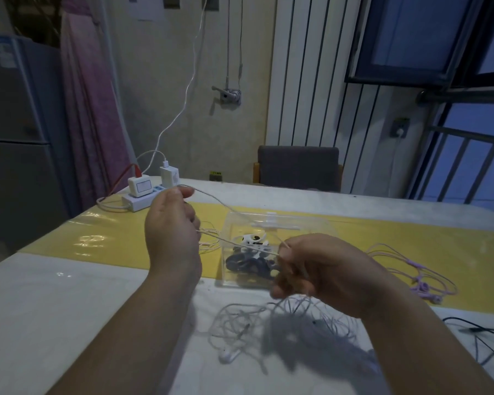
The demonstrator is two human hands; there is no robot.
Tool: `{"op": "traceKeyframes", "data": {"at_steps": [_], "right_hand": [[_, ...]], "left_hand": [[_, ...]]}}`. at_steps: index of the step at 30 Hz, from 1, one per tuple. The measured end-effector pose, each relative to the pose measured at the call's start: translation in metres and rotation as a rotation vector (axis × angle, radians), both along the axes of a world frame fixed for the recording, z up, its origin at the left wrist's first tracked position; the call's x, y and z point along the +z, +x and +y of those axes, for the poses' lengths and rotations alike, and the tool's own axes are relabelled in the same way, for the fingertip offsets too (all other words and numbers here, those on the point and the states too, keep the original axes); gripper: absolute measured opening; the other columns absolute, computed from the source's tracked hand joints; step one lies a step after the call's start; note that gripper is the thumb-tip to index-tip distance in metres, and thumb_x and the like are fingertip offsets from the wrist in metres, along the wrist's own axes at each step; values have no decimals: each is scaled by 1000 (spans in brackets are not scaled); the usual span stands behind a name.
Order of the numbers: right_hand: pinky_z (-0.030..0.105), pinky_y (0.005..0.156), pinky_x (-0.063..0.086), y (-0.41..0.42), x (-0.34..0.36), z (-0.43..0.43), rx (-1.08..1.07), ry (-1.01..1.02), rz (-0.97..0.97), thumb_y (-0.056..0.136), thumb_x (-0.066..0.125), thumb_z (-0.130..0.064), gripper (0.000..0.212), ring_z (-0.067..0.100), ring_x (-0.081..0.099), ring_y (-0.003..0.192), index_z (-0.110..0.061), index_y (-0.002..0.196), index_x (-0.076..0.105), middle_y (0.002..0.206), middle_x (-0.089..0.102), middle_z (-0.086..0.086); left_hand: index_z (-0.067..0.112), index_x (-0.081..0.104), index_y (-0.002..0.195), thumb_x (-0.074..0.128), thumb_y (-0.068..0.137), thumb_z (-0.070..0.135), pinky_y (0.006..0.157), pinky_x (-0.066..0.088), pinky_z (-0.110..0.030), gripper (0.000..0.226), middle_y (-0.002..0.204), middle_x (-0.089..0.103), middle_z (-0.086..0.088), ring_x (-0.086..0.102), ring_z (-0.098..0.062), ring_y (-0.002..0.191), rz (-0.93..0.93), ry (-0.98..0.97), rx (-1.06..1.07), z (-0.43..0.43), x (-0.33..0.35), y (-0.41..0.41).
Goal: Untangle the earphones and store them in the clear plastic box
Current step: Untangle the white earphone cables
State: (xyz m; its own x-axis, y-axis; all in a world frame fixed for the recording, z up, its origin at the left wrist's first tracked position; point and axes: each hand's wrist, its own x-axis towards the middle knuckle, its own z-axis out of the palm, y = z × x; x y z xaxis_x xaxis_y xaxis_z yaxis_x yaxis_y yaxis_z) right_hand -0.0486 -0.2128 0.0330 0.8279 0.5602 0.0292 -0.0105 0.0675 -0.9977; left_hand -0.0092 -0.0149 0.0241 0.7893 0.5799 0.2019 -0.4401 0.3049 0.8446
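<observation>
Left hand: your fingers are curled, thumb and forefinger pinching the pale cord, left of the clear plastic box.
Right hand: your fingers are curled, gripping the same cord just in front of the box.
Tangled earphones: lying loose, nearer you than the box.

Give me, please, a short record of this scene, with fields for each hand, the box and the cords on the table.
Left hand: pinches a pale earphone cord, raised above the table.
Right hand: grips the same cord, in front of the box.
Clear plastic box: on the yellow strip; black and white earphones inside.
White earphones: tangled on the table, nearer than the box.
Purple earphones: loose, right of the box.
Power strip: far left corner.
</observation>
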Motion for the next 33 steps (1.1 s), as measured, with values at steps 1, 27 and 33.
{"op": "traceKeyframes", "data": {"at_steps": [1,27,33], "right_hand": [[39,71,54,-1,2,-4,47,-16,26,78,54,-15,22,31,55,59,-2,61,49,43,42,10],[18,43,17,-1,-4,20,-210,-10,-134,82,57,-36,25,10,16,45,-13,72,61,51,24,-4],[17,37,25,-1,0,21,-169,196,52,89,57,-37,31,8,18,42,-8,79,61,59,17,2]], "left_hand": [[17,60,83,41,95,15,45,16,-26,23,48,30,8,24,-11,45,28,-47,54,5,1,2],[16,67,88,40,96,44,91,39,-44,40,106,64,3,55,-18,108,-534,1300,-2,-6,-8,-13],[20,52,80,44,97,36,58,44,-41,24,66,59,2,56,-16,64,-357,1146,-96,-12,-13,-15]]}}
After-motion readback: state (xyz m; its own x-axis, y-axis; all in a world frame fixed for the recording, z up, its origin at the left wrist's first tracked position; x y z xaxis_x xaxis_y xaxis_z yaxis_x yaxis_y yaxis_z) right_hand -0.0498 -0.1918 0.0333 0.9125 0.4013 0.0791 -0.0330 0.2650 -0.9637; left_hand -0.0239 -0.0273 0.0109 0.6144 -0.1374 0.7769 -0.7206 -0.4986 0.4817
